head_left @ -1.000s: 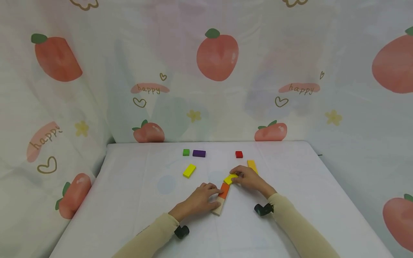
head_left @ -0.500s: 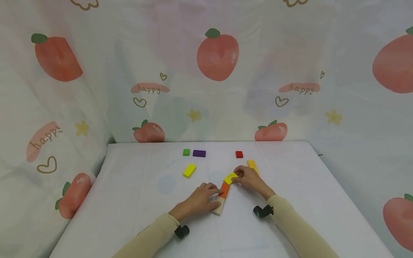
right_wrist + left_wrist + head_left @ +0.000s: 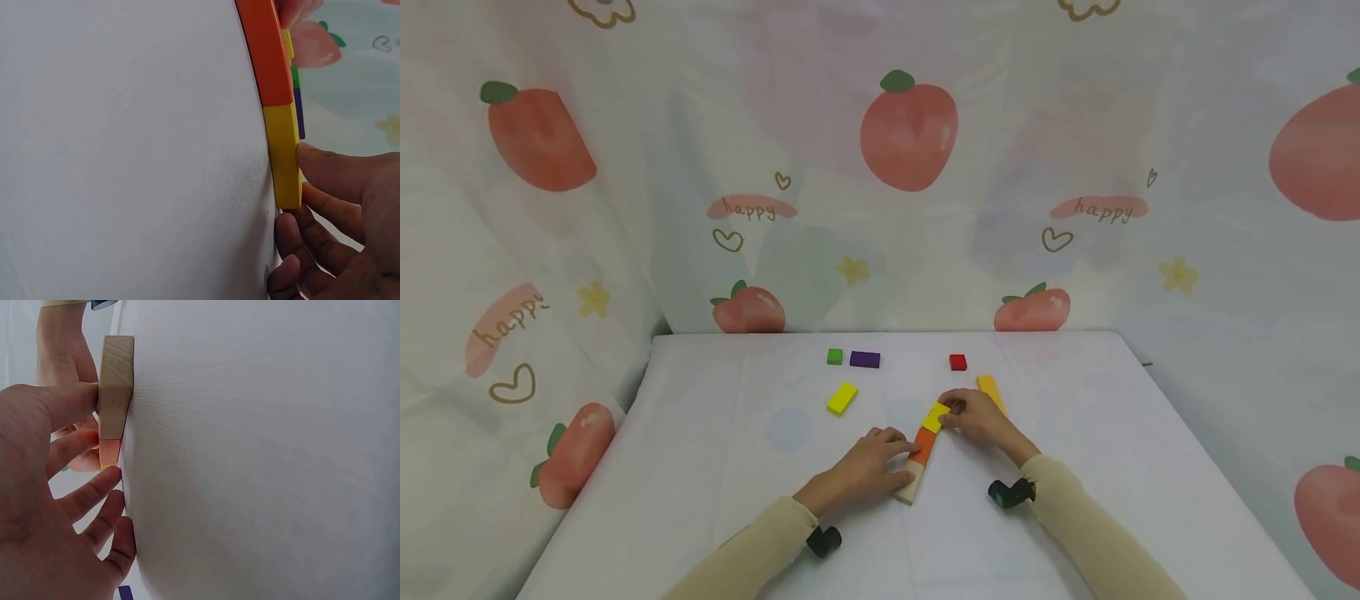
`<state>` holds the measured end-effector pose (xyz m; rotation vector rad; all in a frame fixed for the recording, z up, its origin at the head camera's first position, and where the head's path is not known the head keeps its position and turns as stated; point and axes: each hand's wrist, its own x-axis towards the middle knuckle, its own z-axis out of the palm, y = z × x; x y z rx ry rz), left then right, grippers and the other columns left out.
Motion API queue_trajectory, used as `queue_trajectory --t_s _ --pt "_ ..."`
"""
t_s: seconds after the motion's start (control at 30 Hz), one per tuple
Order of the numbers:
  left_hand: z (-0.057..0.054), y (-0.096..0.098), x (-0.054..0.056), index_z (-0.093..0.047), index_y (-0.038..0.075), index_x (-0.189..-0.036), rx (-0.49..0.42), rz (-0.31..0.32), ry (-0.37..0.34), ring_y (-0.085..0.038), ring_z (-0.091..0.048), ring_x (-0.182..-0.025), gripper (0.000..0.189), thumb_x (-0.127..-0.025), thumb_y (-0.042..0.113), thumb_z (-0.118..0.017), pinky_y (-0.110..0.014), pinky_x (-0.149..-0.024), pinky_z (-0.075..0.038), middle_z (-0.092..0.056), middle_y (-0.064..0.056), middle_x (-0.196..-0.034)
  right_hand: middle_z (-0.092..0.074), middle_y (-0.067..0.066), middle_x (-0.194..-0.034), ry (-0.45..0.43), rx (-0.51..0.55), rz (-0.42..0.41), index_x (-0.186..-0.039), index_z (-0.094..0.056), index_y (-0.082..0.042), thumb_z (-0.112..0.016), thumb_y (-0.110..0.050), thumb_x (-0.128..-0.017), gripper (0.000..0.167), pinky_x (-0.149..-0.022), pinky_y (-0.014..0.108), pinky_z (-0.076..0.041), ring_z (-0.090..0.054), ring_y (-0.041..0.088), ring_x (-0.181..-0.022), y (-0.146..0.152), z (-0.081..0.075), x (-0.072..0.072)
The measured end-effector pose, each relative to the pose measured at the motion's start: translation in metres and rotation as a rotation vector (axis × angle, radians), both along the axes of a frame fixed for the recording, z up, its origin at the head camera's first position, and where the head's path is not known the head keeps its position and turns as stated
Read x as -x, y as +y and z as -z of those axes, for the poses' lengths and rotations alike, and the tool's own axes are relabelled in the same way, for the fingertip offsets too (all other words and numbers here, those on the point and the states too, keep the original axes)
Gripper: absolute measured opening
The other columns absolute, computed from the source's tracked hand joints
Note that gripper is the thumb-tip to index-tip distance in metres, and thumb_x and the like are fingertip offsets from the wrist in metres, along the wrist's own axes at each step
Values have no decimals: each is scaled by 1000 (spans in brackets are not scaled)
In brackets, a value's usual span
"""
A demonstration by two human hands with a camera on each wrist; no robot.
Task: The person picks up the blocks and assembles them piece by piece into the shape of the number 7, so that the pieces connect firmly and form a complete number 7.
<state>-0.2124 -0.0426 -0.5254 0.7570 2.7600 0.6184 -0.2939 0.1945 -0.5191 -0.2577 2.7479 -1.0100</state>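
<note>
Three blocks lie end to end in a slanting row on the table: a plain wooden block (image 3: 907,490) nearest, an orange block (image 3: 924,442) in the middle and a yellow block (image 3: 935,416) at the far end. My left hand (image 3: 865,467) rests its thumb on the wooden block (image 3: 115,394) and its index finger on the orange one; its other fingers spread loosely beside the row. With thumb and index finger, my right hand (image 3: 976,417) holds the yellow block (image 3: 284,156) at its far end. In the right wrist view, the yellow and orange (image 3: 269,56) ends meet.
Farther back lie a green cube (image 3: 835,357), a purple block (image 3: 865,360), a red cube (image 3: 958,362) and another yellow block (image 3: 842,399). An amber-yellow block (image 3: 990,392) sits just behind my right hand. A patterned cloth (image 3: 910,250) hangs behind the table.
The yellow block under my right hand has turned from an angle into line with the orange block. My left hand stays on the row; the head view has shifted slightly.
</note>
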Motion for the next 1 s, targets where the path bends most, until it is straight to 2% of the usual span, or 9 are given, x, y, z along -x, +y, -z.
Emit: queue_trajectory --t_s 0.37,0.7,1.0 --pt "0 0 0 -57 34 -137 -22 -13 -6 -18 -48 -120 45 -94 41 -64 -39 -103 -47 -55 4 -134 -68 2 -109 24 -5 -21 -121 -68 -13 -73 -16 -88 33 -87 33 -55 -57 17 -92 -1 7 3" --pt "0 1 0 -58 33 -137 -24 -10 -8 -17 -48 -118 44 -93 40 -65 -39 -102 -46 -56 3 -133 -68 4 -110 51 3 -39 -121 -68 -12 -71 -15 -89 32 -85 32 -54 -58 18 -93 -1 4 -1" --pt "0 0 0 -55 36 -138 -17 -14 -30 -17 -47 -120 50 -91 43 -67 -40 -103 -47 -55 3 -135 -68 3 -111 28 -11 -33 -121 -68 -14 -72 -16 -88 33 -91 38 -53 -57 19 -96 -5 1 -6"
